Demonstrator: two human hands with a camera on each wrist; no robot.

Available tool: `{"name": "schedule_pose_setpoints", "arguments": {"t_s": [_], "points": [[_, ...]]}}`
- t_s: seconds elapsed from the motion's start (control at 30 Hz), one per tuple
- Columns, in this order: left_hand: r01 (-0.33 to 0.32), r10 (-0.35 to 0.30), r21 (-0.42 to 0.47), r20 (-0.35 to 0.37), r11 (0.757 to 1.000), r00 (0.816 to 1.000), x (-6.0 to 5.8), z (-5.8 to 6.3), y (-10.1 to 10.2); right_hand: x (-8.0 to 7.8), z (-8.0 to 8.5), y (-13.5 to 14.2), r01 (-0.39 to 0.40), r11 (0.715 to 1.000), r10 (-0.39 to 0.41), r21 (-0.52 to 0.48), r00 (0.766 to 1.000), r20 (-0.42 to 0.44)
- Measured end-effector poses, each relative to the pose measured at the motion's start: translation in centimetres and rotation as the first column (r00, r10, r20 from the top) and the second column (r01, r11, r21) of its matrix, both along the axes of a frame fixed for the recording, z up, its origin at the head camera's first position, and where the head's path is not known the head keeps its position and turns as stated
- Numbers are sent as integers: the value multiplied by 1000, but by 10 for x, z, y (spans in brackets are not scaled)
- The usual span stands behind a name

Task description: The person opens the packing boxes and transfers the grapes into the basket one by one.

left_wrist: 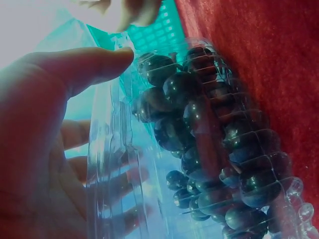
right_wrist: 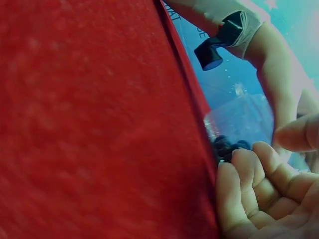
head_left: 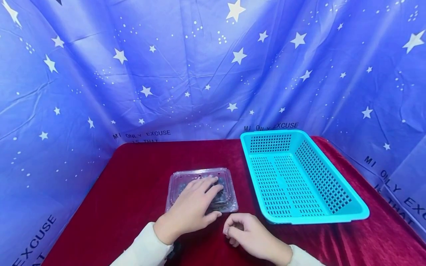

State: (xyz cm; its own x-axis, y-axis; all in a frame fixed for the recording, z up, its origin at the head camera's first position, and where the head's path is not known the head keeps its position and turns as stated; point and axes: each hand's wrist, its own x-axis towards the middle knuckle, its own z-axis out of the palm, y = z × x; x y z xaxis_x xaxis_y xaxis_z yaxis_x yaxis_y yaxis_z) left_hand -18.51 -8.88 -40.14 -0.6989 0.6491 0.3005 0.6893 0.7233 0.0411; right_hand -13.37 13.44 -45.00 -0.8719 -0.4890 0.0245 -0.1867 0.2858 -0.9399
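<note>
A clear plastic clamshell box (head_left: 178, 181) with its lid down lies on the table in the head view. Dark round grapes (left_wrist: 182, 89) show through its wall in the left wrist view. My left hand (head_left: 194, 201) lies over the lid, fingers extended across it and thumb out at the near right corner. My right hand (head_left: 251, 234) rests just right of the box's near corner, its fingers loosely curled with nothing between them. From the right wrist view, the same curled fingers (right_wrist: 244, 174) overlap the grapes behind them.
A turquoise plastic basket (head_left: 304, 221) with slotted sides stands to the right of the box. Dark red cloth (head_left: 133, 177) covers the table. Blue star-printed fabric (head_left: 186, 74) hangs behind and on both sides. A small black device (right_wrist: 229, 32) is strapped to the left wrist.
</note>
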Motion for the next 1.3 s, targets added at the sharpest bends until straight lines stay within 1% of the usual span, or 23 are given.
{"name": "schedule_pose_setpoints", "arguments": {"t_s": [0.1,0.17,0.23,0.3,0.37,0.43,0.53,0.67,0.8,1.13,1.3], "points": [[6,-6,11,2,1000,1000,-2,-1,-1,-3,-4,-1,24,994,-9,-108,991,135],[9,-9,19,0,1000,1000,-3,-1,-2,-4,-5,-1,60,983,-21,-174,975,219],[11,-11,25,-4,1000,1000,-4,-1,-3,-6,-4,0,104,969,-34,-226,955,294],[9,-9,25,-9,1000,1000,-4,-1,-3,-8,-4,1,143,956,-46,-257,935,351],[8,-8,21,-17,1000,1000,-4,-1,-4,-9,-4,1,169,948,-56,-269,922,384],[10,-10,18,-31,1000,999,-4,-1,-4,-10,-3,2,184,943,-61,-277,914,401],[23,-22,25,-60,999,998,-3,-2,-3,-11,-3,3,191,941,-63,-280,910,409],[34,-32,24,-78,999,996,-1,-1,-1,-11,-4,3,186,940,-58,-288,914,402],[20,-19,5,-76,1000,997,1,-2,2,-11,-5,3,177,939,-49,-296,917,395],[14,-15,-10,-129,1000,991,2,-3,6,-11,-7,4,176,935,-48,-308,923,382],[10,-11,-10,-137,1000,991,2,-4,6,-11,-7,3,180,931,-48,-318,923,381]]}}
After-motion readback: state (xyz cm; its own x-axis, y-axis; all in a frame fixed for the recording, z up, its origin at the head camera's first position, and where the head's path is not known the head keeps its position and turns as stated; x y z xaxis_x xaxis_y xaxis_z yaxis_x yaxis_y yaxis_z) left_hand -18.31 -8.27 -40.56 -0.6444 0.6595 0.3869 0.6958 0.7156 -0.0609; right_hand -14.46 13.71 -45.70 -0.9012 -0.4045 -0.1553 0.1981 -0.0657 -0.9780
